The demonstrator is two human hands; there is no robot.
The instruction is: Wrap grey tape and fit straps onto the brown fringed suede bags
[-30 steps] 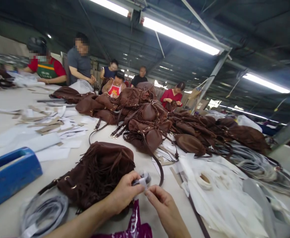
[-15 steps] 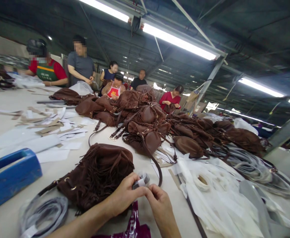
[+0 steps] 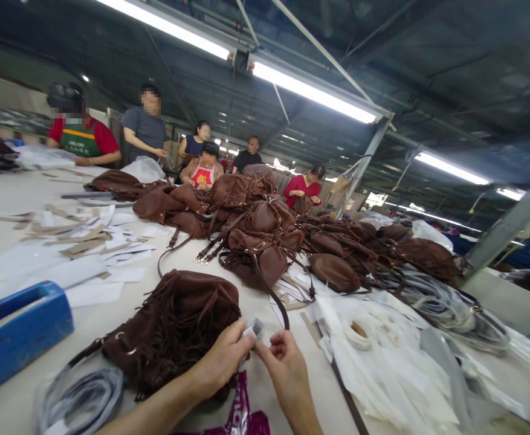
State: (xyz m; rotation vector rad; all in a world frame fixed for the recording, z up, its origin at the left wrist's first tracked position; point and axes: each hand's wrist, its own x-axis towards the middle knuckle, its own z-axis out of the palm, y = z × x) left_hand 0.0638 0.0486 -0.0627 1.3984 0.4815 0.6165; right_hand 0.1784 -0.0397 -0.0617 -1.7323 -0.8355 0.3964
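My left hand (image 3: pixel 222 361) and my right hand (image 3: pixel 284 367) meet low in the middle of the view, just above the table. Both pinch a small white and grey wrapped piece (image 3: pixel 252 328) between their fingertips. Directly left of the hands lies a brown fringed suede bag (image 3: pixel 174 323) with metal rings. A brown strap (image 3: pixel 277 299) curves past just beyond the hands. A magenta plastic bag (image 3: pixel 242 414) lies under my wrists.
A heap of brown bags (image 3: pixel 265 229) fills the table's middle. White paper sheets and a tape roll (image 3: pixel 359 329) lie right, a blue box (image 3: pixel 17 335) left, coiled grey straps (image 3: pixel 81 396) at front left. Several people work along the far side.
The view has tilted up and right a little. My fingers have shifted on the small wrapped piece, which now sits slightly higher between the two hands.
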